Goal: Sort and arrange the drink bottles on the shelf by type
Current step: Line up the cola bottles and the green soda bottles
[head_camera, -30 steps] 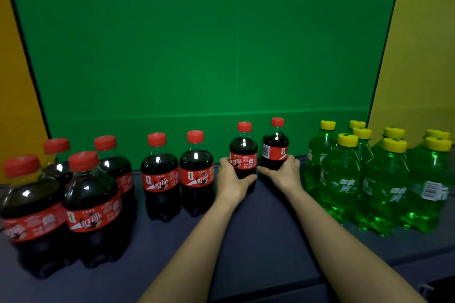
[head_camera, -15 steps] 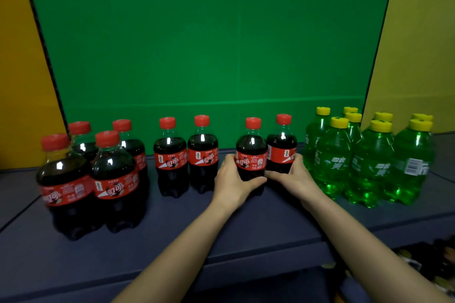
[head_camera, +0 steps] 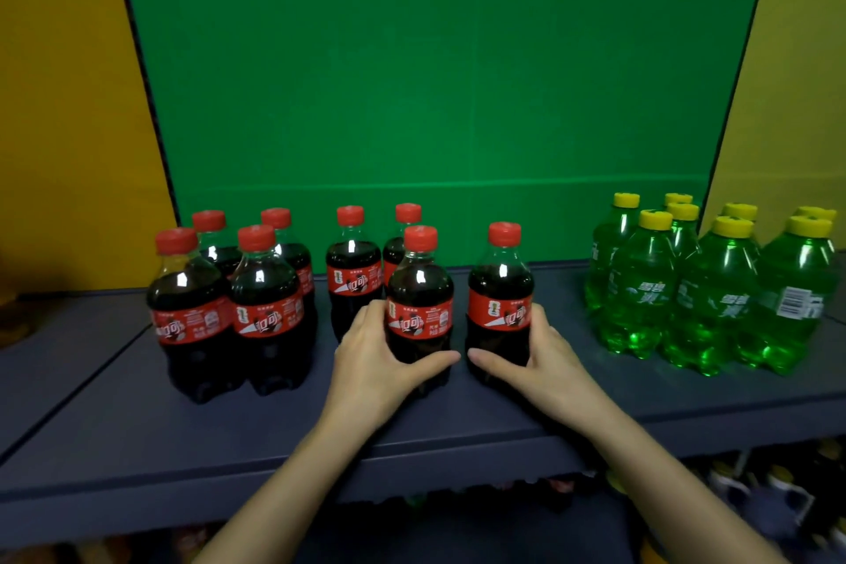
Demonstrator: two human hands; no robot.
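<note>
Several dark cola bottles with red caps stand on the dark blue shelf. My left hand grips one cola bottle low on its body. My right hand grips a second cola bottle beside it. Both bottles stand upright near the shelf's middle, in front of two more cola bottles. A cluster of cola bottles stands at the left. Several green soda bottles with yellow caps are grouped at the right.
A green back panel closes the shelf behind, with yellow side walls left and right. Bare shelf surface lies between the held bottles and the green group. More bottles show dimly on a lower level under the shelf edge.
Both hands have drawn their two cola bottles forward, towards the shelf's front edge and away from the back panel. The camera has pulled back, showing more of the shelf front.
</note>
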